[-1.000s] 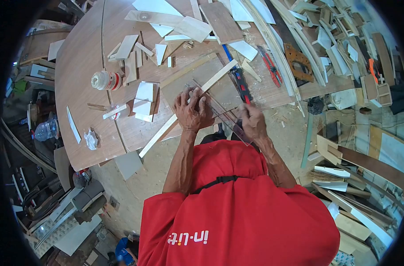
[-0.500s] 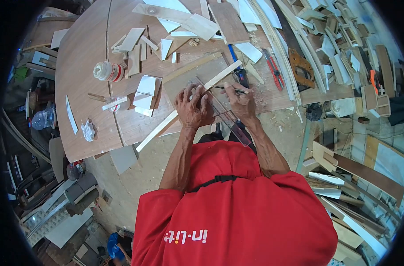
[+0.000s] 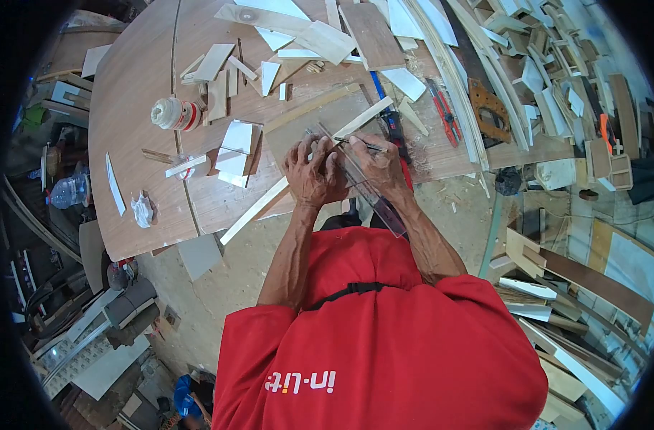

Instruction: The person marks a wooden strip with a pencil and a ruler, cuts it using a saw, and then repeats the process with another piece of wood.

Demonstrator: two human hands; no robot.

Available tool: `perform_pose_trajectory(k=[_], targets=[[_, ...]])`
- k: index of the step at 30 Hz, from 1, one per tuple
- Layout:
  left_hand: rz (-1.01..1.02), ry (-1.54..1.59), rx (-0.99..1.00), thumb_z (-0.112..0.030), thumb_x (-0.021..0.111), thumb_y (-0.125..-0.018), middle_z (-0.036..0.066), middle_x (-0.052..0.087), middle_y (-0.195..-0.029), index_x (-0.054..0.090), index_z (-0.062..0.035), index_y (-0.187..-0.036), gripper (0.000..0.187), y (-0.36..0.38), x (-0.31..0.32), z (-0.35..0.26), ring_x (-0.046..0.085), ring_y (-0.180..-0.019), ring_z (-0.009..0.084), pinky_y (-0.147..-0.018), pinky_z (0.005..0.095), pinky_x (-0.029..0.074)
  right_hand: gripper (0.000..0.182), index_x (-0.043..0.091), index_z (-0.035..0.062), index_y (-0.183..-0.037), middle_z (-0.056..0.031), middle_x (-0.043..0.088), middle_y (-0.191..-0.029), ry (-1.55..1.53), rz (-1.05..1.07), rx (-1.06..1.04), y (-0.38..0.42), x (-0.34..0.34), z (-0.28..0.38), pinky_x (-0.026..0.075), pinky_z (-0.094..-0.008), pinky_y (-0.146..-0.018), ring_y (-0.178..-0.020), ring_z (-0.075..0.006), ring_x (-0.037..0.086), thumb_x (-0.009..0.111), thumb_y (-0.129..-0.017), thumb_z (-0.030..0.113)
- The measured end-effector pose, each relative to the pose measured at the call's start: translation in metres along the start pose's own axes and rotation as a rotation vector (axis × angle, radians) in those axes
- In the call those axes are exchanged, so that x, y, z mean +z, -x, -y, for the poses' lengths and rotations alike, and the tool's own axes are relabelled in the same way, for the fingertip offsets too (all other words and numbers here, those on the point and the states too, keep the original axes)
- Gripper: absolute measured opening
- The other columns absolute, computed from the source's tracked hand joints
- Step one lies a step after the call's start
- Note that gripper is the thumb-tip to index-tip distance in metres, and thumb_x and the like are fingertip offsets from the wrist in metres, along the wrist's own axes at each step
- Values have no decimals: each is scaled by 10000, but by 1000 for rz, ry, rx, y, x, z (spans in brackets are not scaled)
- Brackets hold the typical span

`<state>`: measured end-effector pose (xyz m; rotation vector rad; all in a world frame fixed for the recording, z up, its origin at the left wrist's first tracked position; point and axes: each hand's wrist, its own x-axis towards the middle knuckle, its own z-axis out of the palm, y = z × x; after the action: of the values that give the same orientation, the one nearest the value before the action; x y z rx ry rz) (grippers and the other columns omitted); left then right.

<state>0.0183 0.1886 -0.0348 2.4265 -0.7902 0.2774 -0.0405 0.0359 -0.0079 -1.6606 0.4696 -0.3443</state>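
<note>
Partly hides one transparent ruler point(image 3: 377, 203), one wooden strip point(image 3: 259, 208), grasped with left hand point(image 3: 311, 175); grips one pencil-like tool point(image 3: 374, 147) with right hand point(image 3: 383, 166).

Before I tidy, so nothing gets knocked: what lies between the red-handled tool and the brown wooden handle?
Long, pale strips lie between the red-handled tool and the brown wooden handle, as the head view shows.

The head camera looks forward and down, close above red shirt point(image 3: 391, 337) and tabletop point(image 3: 130, 100).
</note>
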Motion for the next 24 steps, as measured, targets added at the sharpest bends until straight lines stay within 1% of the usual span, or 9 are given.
perform_pose_trajectory(k=[3,6,12,14,15,17,18,20,24], targets=[[-5,-13,5,-252,695,-804,13,569,-1234,676,-167,-1128,335,1,0,0,494,-1133,285,-994,451,342,218,686,-43,-944,-189,701,-915,-43,12,5,0,2,-5,518,-355,-752,-836,-301,675,596,-868,140],[-11,-6,14,-255,692,-807,16,570,-1230,675,-169,-1130,334,1,1,1,494,-1132,283,-994,448,342,222,683,-41,-931,-193,697,-902,82,6,-155,-1,-2,3,513,-358,-743,-837,-301,672,588,-870,150],[4,-2,-7,-253,686,-814,22,574,-1218,678,-167,-1131,328,0,0,-1,490,-1137,280,-995,444,339,284,607,-27,-794,-196,651,-792,231,17,-39,2,-22,12,492,-389,-678,-743,-331,637,481,-926,191],[-2,-2,-4,-253,685,-815,22,574,-1217,680,-165,-1128,325,1,0,0,489,-1137,282,-996,446,338,294,577,-12,-788,-190,630,-774,88,-3,21,5,-29,15,484,-422,-658,-733,-371,618,454,-939,209],[-8,-1,1,-254,684,-816,23,575,-1216,681,-162,-1125,322,1,0,0,489,-1138,284,-997,447,338,294,577,-12,-788,-190,630,-774,88,-3,19,8,-33,18,484,-422,-658,-733,-371,618,454,-939,209],[-10,1,1,-254,682,-817,26,575,-1216,682,-160,-1123,321,1,1,1,489,-1139,287,-998,448,338,315,595,-2,-819,-183,644,-807,410,51,81,15,-40,24,485,-453,-671,-765,-389,621,481,-930,270],[-10,2,-1,-255,681,-818,29,575,-1216,682,-158,-1122,319,1,2,1,488,-1140,289,-999,449,338,315,595,-2,-819,-183,644,-807,410,49,77,22,-42,25,485,-453,-671,-765,-389,621,481,-930,270],[-15,11,2,-254,681,-818,31,575,-1217,682,-154,-1120,318,1,1,1,487,-1140,292,-1000,449,338,340,622,12,-852,-180,657,-837,753,171,101,39,-45,24,488,-476,-700,-785,-382,633,517,-904,331],[-18,4,-3,-284,678,-818,23,566,-1229,676,-177,-1120,321,2,3,3,487,-1147,293,-992,455,345,309,639,22,-932,-223,624,-784,685,300,130,72,-50,21,479,-437,-711,-781,-379,629,588,-874,321]])
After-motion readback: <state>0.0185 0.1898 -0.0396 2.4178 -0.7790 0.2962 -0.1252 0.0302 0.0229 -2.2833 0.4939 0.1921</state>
